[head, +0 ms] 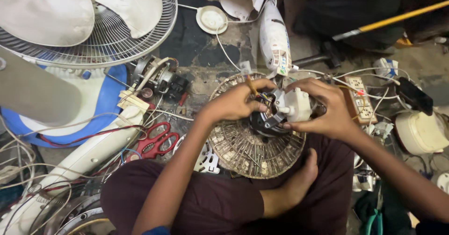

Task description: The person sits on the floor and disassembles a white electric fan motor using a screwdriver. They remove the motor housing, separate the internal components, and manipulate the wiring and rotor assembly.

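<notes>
A small fan motor (267, 119) with a white plastic gear housing (295, 105) rests on a dirty round fan grille (243, 148) that lies across my crossed legs. My left hand (236, 103) grips the motor's left side, its fingers at the coloured wires, and a thin stick-like tool (251, 84) pokes up between them. My right hand (322, 109) clasps the white housing from the right. Both hands touch the motor assembly.
A white table fan with cage (89, 24) stands at the left on a blue and white base (100, 101). Red scissors (156, 141), a second motor (161, 78), a socket strip (359, 97), loose wires and a white fan stem (84, 155) crowd the floor. Another person sits at the top.
</notes>
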